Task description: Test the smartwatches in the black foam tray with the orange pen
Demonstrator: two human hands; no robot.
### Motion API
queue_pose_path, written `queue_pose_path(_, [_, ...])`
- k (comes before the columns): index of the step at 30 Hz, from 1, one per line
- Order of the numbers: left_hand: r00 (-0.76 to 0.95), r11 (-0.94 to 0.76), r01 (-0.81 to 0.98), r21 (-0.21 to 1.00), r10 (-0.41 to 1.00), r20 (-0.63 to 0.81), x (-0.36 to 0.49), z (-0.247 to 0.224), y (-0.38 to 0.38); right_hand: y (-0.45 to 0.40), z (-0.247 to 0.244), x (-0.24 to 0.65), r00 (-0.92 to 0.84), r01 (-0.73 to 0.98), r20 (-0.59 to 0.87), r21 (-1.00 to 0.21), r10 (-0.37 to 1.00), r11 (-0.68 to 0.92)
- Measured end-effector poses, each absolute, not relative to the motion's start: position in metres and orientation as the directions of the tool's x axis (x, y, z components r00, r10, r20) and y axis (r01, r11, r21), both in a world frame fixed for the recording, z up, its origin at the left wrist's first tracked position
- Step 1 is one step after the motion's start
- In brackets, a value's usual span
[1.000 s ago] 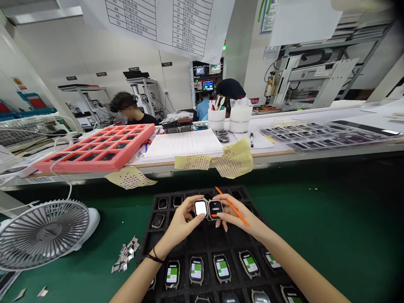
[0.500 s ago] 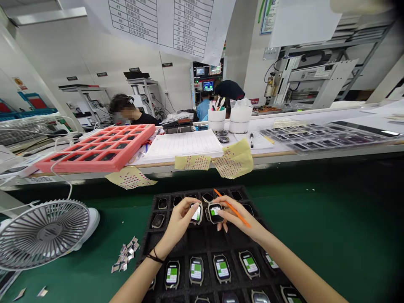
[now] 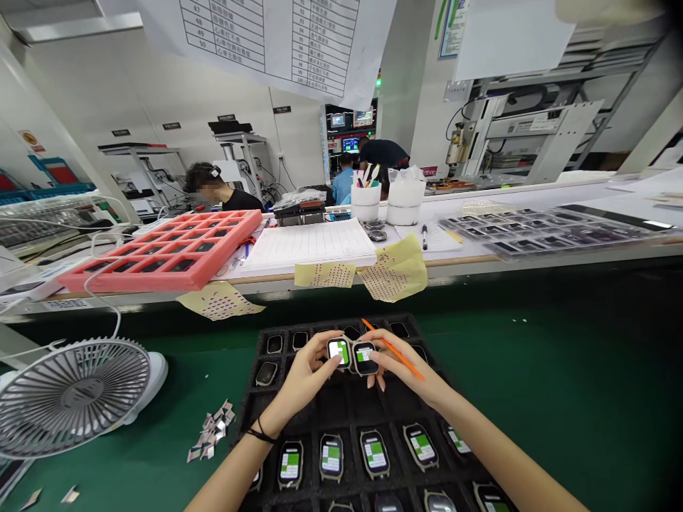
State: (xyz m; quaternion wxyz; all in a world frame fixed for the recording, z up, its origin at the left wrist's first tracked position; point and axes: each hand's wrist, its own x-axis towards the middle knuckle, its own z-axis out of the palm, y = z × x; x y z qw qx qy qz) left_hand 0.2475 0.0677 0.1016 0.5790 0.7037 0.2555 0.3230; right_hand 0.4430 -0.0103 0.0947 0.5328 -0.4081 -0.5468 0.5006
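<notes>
My left hand [image 3: 314, 366] is closed around a watch case [image 3: 338, 353] whose lit screen shows white and green, its thumb on the glass. Close against it, a second watch case [image 3: 365, 358] with a similar lit screen is pinched in my right hand [image 3: 398, 359]. An orange stick-like tool [image 3: 392, 348] also lies across the fingers of that hand. Both hands are above a black foam tray [image 3: 331, 407] of square pockets. Several watch cases with lit screens, such as a watch case [image 3: 331, 457], lie in its near rows; darker ones sit in the far rows.
A white fan [image 3: 80, 395] stands on the green mat at the left, near small scattered stickers or scraps [image 3: 212, 430]. Behind, a shelf carries a pink foam tray [image 3: 224, 259], paper sheets [image 3: 312, 244] and clear trays [image 3: 555, 231]. Co-workers are in the background.
The watch case in my left hand has turned its screen more toward me and moved slightly right, against the other one. My right hand has hardly moved.
</notes>
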Motion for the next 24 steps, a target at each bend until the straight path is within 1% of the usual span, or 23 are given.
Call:
queue_pose_path(4, [0.580,-0.180,0.044,0.983,0.805,0.122,0.249,0.105,0.067,-0.010,0.094,0.441,-0.074,-0.079,0.162,-0.984,0.984,0.157])
queue_pose_path(7, [0.561,-0.178,0.063,0.982,0.820,0.113,0.249,0.104,0.069,-0.009,0.093,0.441,-0.054,-0.073,0.145,-0.987,0.988,0.141])
queue_pose_path(11, [0.601,-0.185,0.054,0.981,0.791,0.116,0.249,0.104,0.071,-0.010,0.095,0.442,-0.036,-0.088,0.147,-0.986,0.988,0.143])
queue_pose_path(17, [0.692,-0.145,-0.005,0.989,0.713,0.108,0.249,0.101,0.071,-0.012,0.101,0.444,0.002,-0.106,0.148,-0.983,0.989,0.147])
queue_pose_path(20, [0.690,-0.160,-0.010,0.987,0.713,0.122,0.249,0.098,0.072,-0.012,0.103,0.445,0.005,-0.114,0.149,-0.982,0.989,0.149])
queue_pose_path(24, [0.635,-0.170,-0.011,0.985,0.760,0.138,0.249,0.097,0.073,-0.012,0.102,0.445,-0.023,-0.118,0.169,-0.979,0.985,0.165])
